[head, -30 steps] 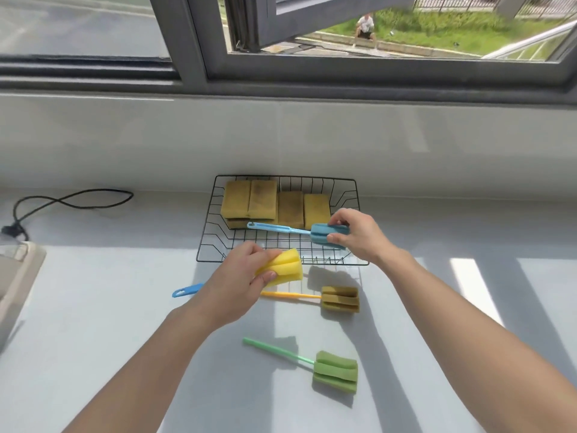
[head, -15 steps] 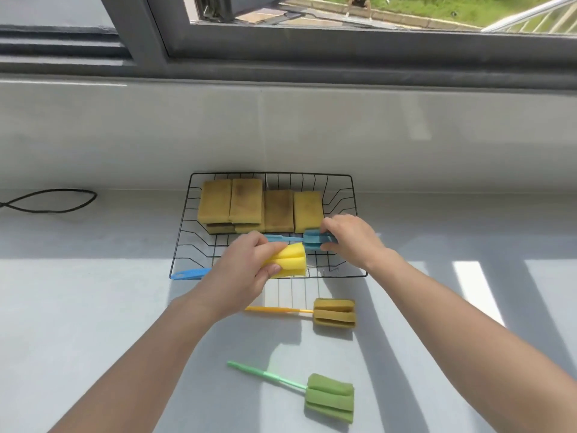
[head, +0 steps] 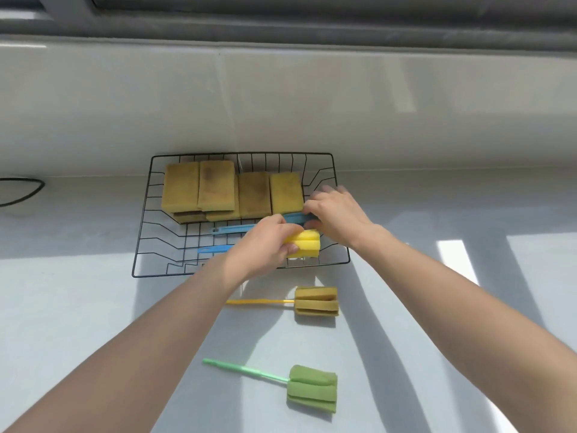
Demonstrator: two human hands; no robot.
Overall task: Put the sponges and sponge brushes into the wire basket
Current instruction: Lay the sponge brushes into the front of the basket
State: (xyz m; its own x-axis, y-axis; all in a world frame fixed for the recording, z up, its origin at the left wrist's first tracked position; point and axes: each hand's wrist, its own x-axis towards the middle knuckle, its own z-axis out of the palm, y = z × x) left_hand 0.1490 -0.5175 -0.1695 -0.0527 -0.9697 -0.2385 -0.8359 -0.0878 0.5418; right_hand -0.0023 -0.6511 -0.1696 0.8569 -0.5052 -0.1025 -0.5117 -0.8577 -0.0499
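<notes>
Both hands are held over the wire basket (head: 146, 232), each with a sponge brush.

The basket is seen against the back wall, with flat sponges (head: 231, 190) laid side by side beyond the fingers, their long axes running front to back. A yellow-headed brush (head: 304, 248) is gripped by the left hand (head: 265, 245), fingers curled around the head; its blue handle runs left, behind the wrist. A blue brush (head: 232, 228) is pinched at its head by the right hand (head: 335, 214); its handle points left. Nearer than the fingers, an olive brush (head: 316, 302) and a green brush (head: 312, 388) lie on the counter (head: 62, 307), handles pointing left. No writing can be read.
</notes>
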